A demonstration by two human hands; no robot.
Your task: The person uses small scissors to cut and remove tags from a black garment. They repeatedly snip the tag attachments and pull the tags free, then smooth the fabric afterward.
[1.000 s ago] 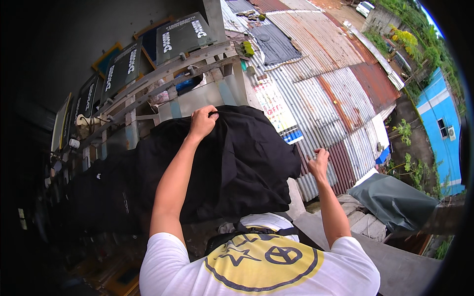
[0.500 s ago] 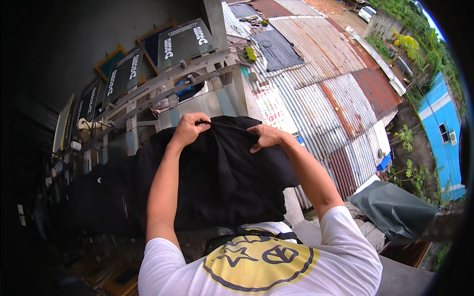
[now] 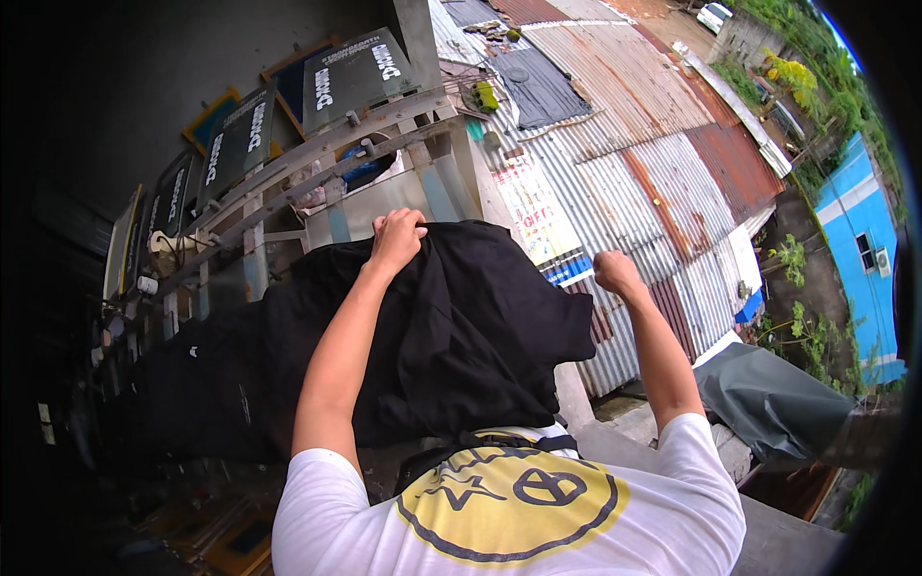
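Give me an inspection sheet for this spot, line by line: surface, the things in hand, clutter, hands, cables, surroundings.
Surface: metal rail with black cloth draped over it.
Things in hand: black cloth, bunched at its top edge.
Clutter: dark printed frames leaning behind the rail.
Hands: left hand has a grip on the cloth's top edge; right hand is a closed fist beside the cloth, contents hidden.
Cables: nothing seen.
Surroundings: corrugated metal roofs below, blue building, grey tarp.

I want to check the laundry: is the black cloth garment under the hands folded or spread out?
Spread out. The black cloth garment drapes wide over the metal railing, its edge gripped by the left hand; the right hand is a fist beside it.
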